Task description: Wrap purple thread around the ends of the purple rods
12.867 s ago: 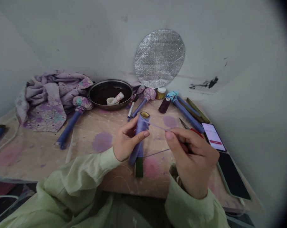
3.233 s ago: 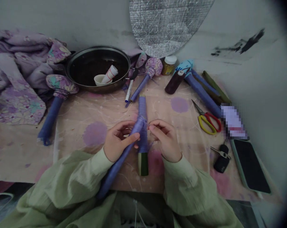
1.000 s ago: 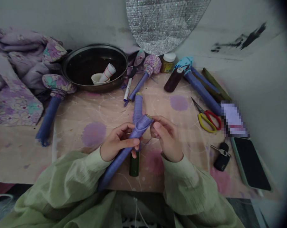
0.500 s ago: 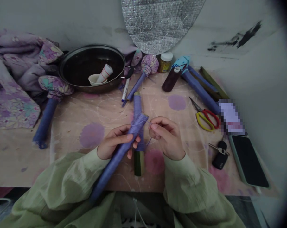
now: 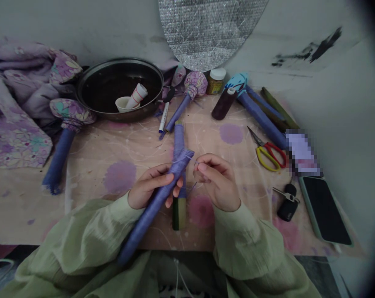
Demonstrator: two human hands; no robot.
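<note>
My left hand (image 5: 150,184) is closed round a tilted stick (image 5: 156,200) tightly wrapped in purple thread. Its upper end points right, and its lower end hangs past the table's front edge. My right hand (image 5: 218,182) pinches thumb to fingertips just right of that upper end, holding purple thread, thin and hard to see at the pinch. A strand of the thread (image 5: 192,187) runs below my right hand towards a second stick (image 5: 179,136). This one lies behind the first, also wound with purple, with a bare green and pale lower end.
Scissors (image 5: 263,151), a key (image 5: 288,203) and two phones (image 5: 325,211) lie right. Behind stand a dark pan (image 5: 94,103) with a cup (image 5: 122,103), a marker (image 5: 163,118), a thread spool (image 5: 223,105) and a jar (image 5: 216,82). Fabric-headed sticks (image 5: 60,157) lie left and back.
Since a second ago my right hand has moved slightly off the held stick's end, still pinching the thread. The second stick has rolled, showing its pale side. Earlier, the sticks were lower in view.
</note>
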